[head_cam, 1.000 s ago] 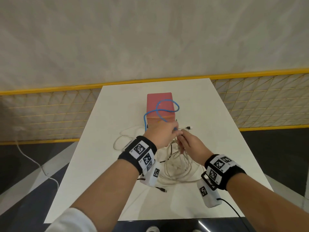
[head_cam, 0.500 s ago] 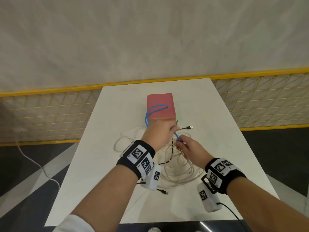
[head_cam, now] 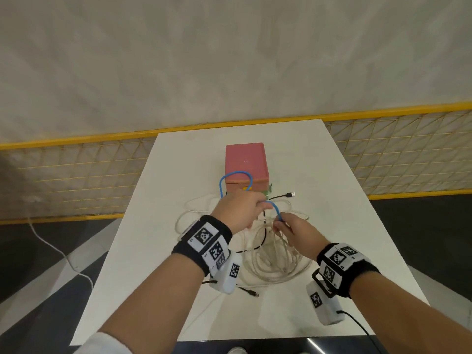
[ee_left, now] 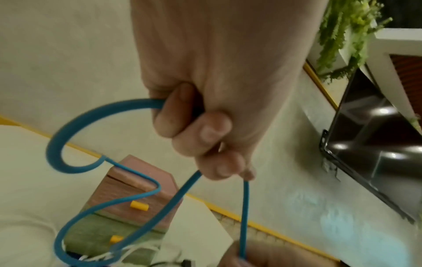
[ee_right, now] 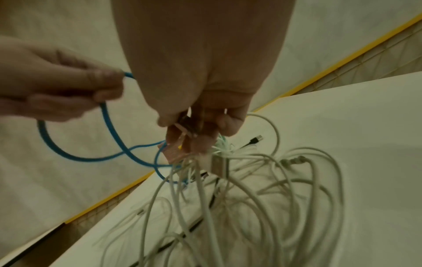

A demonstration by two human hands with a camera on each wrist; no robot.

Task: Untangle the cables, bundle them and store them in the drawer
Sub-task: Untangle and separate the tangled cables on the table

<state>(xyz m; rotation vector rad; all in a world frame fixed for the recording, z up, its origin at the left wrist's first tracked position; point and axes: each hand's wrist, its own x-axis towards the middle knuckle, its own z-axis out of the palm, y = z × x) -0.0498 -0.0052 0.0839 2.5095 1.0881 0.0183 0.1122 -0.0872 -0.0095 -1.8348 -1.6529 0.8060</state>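
Note:
A blue cable (head_cam: 236, 175) loops up in front of the pink drawer box (head_cam: 245, 162) on the white table (head_cam: 357, 226). My left hand (head_cam: 245, 210) grips this blue cable (ee_left: 91, 117) in its curled fingers (ee_left: 200, 133). A short blue run (head_cam: 277, 212) leads down to my right hand (head_cam: 288, 228), which pinches it. That hand also holds up white cables (ee_right: 251, 189) from the tangle (head_cam: 275, 256). A black cable with a USB plug (head_cam: 290, 194) lies beside the box. The blue cable (ee_right: 109, 130) hangs in loops between both hands.
A yellow-framed mesh fence (head_cam: 76, 175) runs behind and beside the table. The box's drawers have yellow knobs (ee_left: 139, 206). Another black plug (head_cam: 252, 293) lies near the table's front, under my left wrist. A white cord (head_cam: 51, 246) trails on the dark floor at left.
The blue loop above the box has shrunk and dropped toward my left hand. My right hand has drawn back toward me, pulling a stretch of blue cable out between the two hands.

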